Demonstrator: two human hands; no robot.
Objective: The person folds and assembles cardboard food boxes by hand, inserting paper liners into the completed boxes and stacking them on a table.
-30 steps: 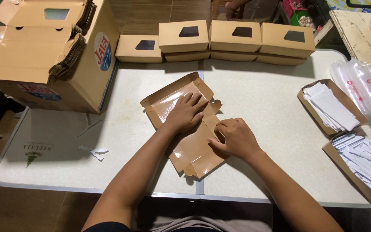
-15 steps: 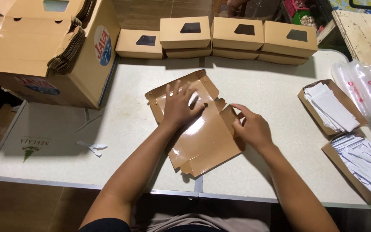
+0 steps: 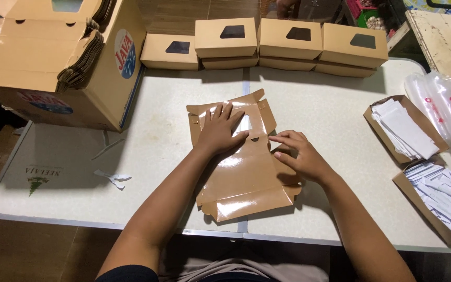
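Surface: white folding desk (image 3: 309, 120) above a wooden floor.
Flat box: glossy brown windowed box blank (image 3: 246, 172) lies unfolded at the desk's middle.
Left hand (image 3: 220, 128): fingers spread, palm pressed flat on the blank's upper panel.
Right hand (image 3: 296, 154): fingers together, tips pressing the blank's right edge.
Behind: folded window boxes (image 3: 267, 42) in a row.
Left: large carton (image 3: 53, 62) of blanks.
Right: trays of white slips (image 3: 403, 128).

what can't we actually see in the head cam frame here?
- Window cutout of the flat box blank: mostly covered by the left hand.
- Blank's right edge: under the right hand.
- Large carton: top and left cut off by the frame.
- White slips in the tray: any print too small.
- Plastic bags: cut by the right edge.
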